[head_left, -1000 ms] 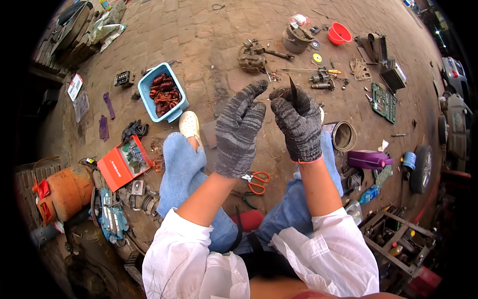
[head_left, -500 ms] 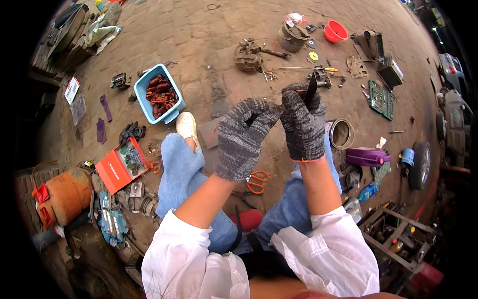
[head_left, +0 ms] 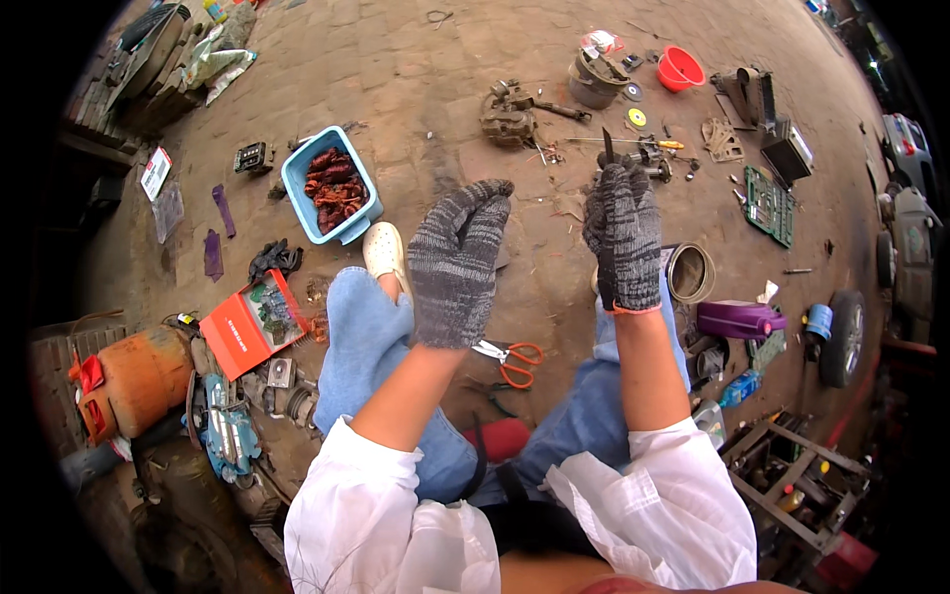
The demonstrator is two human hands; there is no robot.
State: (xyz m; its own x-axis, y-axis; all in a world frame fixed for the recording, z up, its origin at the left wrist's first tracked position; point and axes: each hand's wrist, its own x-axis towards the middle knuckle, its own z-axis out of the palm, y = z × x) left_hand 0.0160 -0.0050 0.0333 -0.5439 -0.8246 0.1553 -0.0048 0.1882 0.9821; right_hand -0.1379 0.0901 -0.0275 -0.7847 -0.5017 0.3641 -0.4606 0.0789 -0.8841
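Note:
Both my hands wear grey-and-black knitted gloves and are raised apart above my knees. My left hand (head_left: 457, 265) is closed, its fingers pressed together and pointing to the upper right; whatever lies between the fingertips is hidden. My right hand (head_left: 625, 238) is wrapped round a knife (head_left: 608, 145), whose narrow dark blade points up past the fingers. Part of a black handle shows below them, by the wrist. On the ground between my legs, below the hands, lie orange-handled scissors (head_left: 521, 366) and dark-handled pliers (head_left: 500, 401).
A blue basin (head_left: 373, 210) of reddish-brown pieces stands ahead left, near an orange box (head_left: 237, 337). An orange gas cylinder (head_left: 148, 384) is at the left. Right lie a metal can (head_left: 691, 274), a purple jug (head_left: 737, 319) and a green tool case (head_left: 767, 206). Greasy machine parts (head_left: 508, 124) lie ahead.
My hands, touching before, have moved apart: the left slightly left, the right slightly right. The knife has turned, so its blade looks narrower and more upright. The scissors' blades have come into view.

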